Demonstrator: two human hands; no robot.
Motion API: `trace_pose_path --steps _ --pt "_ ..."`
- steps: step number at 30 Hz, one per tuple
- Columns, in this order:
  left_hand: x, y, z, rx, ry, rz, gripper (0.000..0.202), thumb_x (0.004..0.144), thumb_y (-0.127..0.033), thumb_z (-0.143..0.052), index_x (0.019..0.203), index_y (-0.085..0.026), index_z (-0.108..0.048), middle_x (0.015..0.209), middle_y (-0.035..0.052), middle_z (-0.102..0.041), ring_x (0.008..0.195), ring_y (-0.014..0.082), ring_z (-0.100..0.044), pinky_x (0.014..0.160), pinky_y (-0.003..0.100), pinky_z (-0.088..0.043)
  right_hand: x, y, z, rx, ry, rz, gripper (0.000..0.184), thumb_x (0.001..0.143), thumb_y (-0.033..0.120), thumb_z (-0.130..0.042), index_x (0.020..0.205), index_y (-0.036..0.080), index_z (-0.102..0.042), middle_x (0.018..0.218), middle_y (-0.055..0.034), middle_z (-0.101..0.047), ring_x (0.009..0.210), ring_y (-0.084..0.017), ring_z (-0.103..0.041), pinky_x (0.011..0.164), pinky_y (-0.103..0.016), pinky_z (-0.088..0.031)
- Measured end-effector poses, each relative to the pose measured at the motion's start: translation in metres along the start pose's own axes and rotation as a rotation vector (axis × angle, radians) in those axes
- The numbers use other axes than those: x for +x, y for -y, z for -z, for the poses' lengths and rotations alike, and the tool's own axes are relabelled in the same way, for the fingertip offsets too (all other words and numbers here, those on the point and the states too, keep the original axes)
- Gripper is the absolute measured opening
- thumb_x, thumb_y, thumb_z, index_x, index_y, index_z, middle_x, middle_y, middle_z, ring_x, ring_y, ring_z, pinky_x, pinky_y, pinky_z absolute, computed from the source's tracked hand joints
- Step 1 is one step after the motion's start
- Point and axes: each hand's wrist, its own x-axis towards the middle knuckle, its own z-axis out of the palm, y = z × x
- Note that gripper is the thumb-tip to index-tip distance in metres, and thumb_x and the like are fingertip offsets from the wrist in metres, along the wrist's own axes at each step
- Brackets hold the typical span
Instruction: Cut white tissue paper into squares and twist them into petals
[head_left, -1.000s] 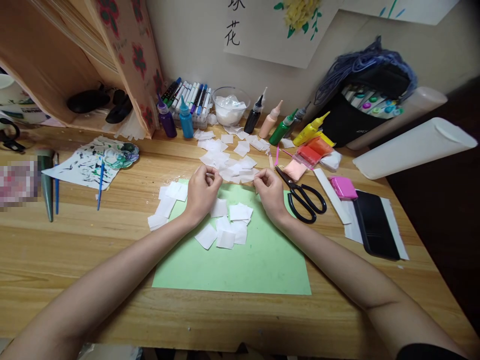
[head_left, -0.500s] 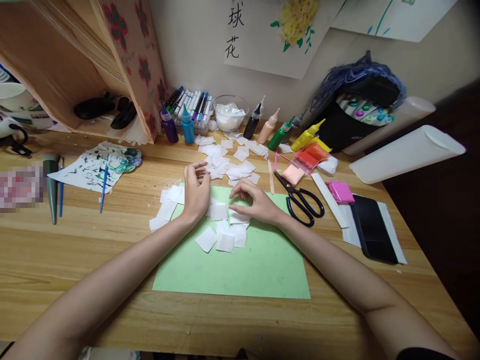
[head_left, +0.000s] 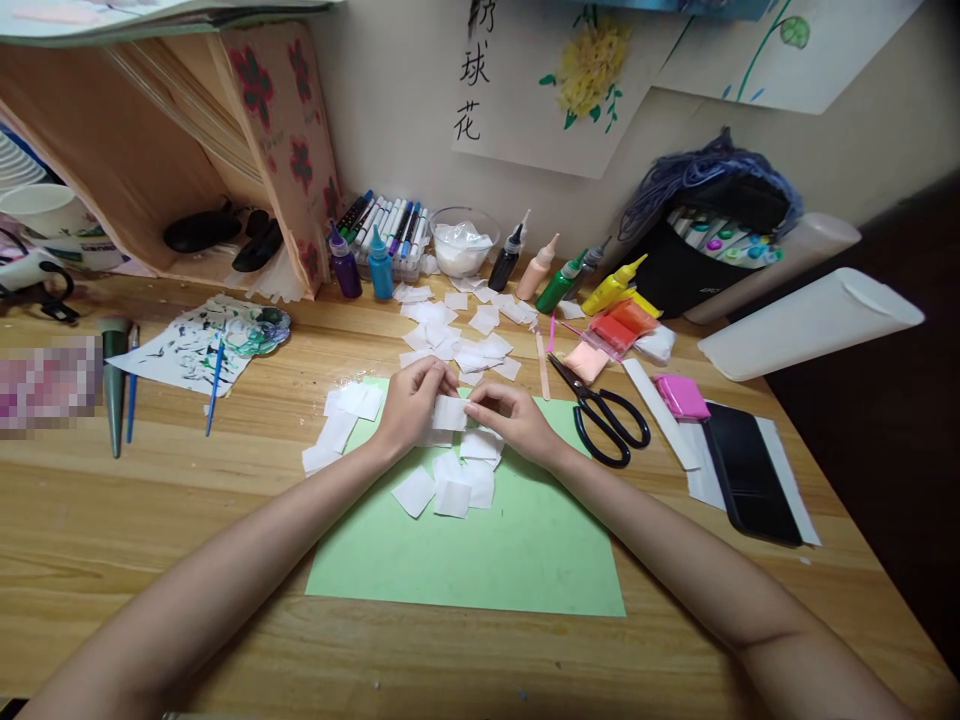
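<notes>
My left hand point(head_left: 417, 400) and my right hand point(head_left: 513, 418) are close together over the upper part of a green sheet of paper point(head_left: 465, 560). Between them is a small white paper square point(head_left: 451, 413). The left fingers are closed on its left side, and the right thumb and forefinger pinch its right edge. Several more white squares point(head_left: 453, 497) lie loosely overlapped on the green sheet below my hands. Another group of white squares point(head_left: 336, 432) lies at the sheet's left edge, beside my left wrist.
Black-handled scissors point(head_left: 604, 410) lie right of the green sheet, near a phone point(head_left: 752, 475). Paint bottles point(head_left: 504, 260), a glass bowl point(head_left: 463, 245) and markers point(head_left: 386, 225) stand along the wall. More paper scraps point(head_left: 480, 350) lie behind my hands. Brushes point(head_left: 216, 390) are at left.
Both hands have come together and now hold a white paper square between them. Half a second ago they were apart, the right fingers curved over squares on the sheet. The camera view has shifted slightly.
</notes>
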Motion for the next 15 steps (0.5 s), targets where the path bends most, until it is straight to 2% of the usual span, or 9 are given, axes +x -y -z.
trace_pose_path --steps 3,6,10,15 --pt "-0.0029 -0.0034 0.0009 0.071 0.059 -0.021 0.034 0.088 -0.035 -0.042 0.062 -0.016 -0.053 0.055 -0.0012 -0.054 0.053 0.0112 -0.050 0.054 0.024 -0.038 0.0013 0.0009 0.0006 0.087 -0.096 -0.012 0.023 0.081 0.039 -0.061 0.073 0.018 -0.058 0.067 0.0013 -0.053 0.062 -0.011 -0.048 0.059 -0.025 -0.039" --pt "-0.0048 -0.0044 0.0004 0.061 0.146 -0.003 0.032 0.086 -0.040 -0.048 0.065 -0.016 -0.051 0.052 -0.0031 -0.052 0.050 0.0105 -0.050 0.054 0.023 -0.038 0.0026 0.0025 0.0005 0.109 -0.193 -0.015 0.024 0.079 0.040 -0.062 0.071 0.018 -0.056 0.064 0.0024 -0.050 0.058 -0.011 -0.046 0.057 -0.025 -0.038" --pt "-0.0054 -0.0047 -0.0006 0.057 0.141 -0.014 0.029 0.084 -0.041 -0.053 0.070 -0.016 -0.052 0.057 -0.0033 -0.052 0.051 0.0098 -0.049 0.054 0.023 -0.037 0.0039 0.0015 0.0001 0.148 -0.269 -0.014 0.023 0.075 0.039 -0.066 0.076 0.019 -0.056 0.068 0.0021 -0.052 0.059 -0.011 -0.048 0.057 -0.024 -0.040" --pt "-0.0060 -0.0050 0.0005 0.093 0.131 -0.063 0.030 0.088 -0.041 -0.047 0.071 -0.017 -0.053 0.056 -0.0032 -0.049 0.054 0.0108 -0.048 0.058 0.024 -0.037 0.0045 -0.0014 -0.0002 0.154 -0.324 0.016 0.022 0.074 0.036 -0.068 0.078 0.019 -0.054 0.073 0.0014 -0.053 0.061 -0.010 -0.049 0.058 -0.024 -0.042"
